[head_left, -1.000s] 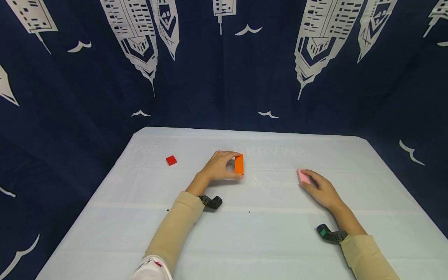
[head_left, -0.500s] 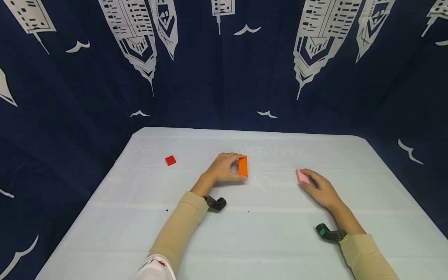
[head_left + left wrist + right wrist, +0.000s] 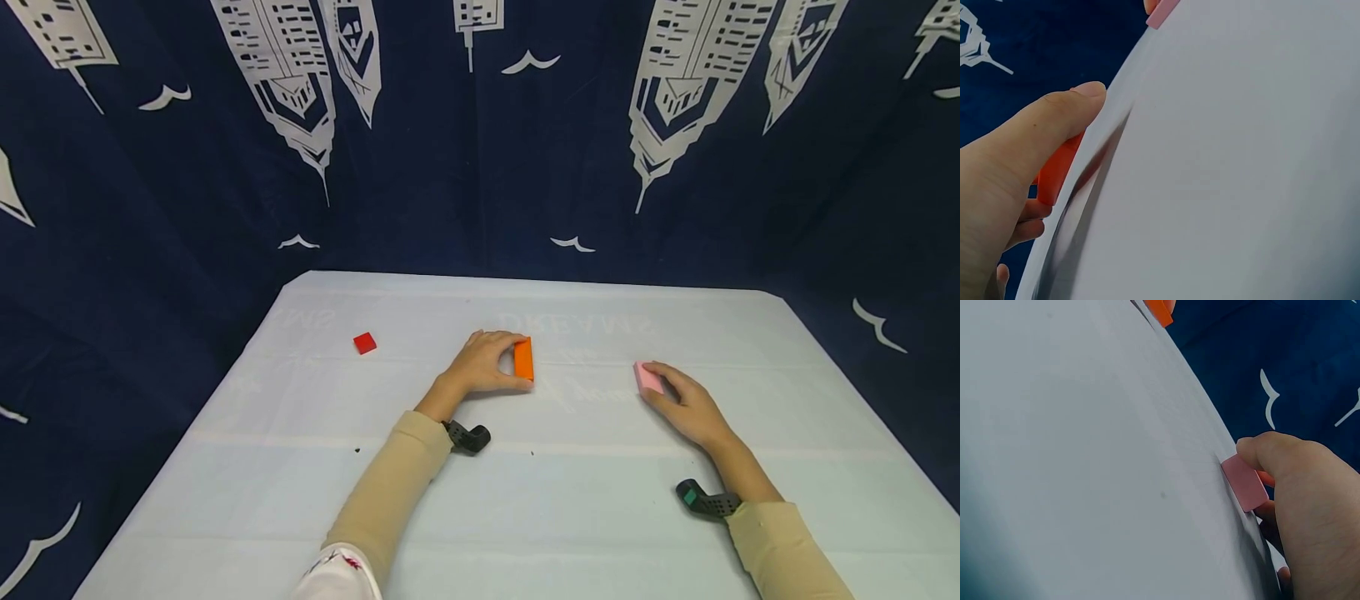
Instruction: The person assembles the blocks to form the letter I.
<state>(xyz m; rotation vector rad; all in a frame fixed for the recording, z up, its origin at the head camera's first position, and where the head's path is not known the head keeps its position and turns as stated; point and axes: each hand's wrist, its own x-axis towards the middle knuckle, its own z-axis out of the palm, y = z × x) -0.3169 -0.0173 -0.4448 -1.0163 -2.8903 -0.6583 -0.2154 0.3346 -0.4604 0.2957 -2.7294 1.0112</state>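
Near the middle of the table, my left hand (image 3: 483, 364) grips an orange block (image 3: 523, 359) between thumb and fingers. The left wrist view shows the orange block (image 3: 1059, 170) behind the thumb, with a shadow on the white surface below it. To the right, my right hand (image 3: 693, 410) holds a small pink block (image 3: 649, 379) by its two ends, low at the tabletop. In the right wrist view the pink block (image 3: 1245, 482) is pinched under the thumb, and the orange block (image 3: 1160, 311) shows at the top edge.
A red square piece (image 3: 364, 343) lies on the white-covered table (image 3: 585, 517), left of the left hand. Behind the table hangs a dark blue cloth (image 3: 450, 167) with white building prints. Dark specks dot the tabletop.
My left hand has moved a little to the right and slightly nearer with the orange block in its grip. The right hand and pink block have stayed in place.
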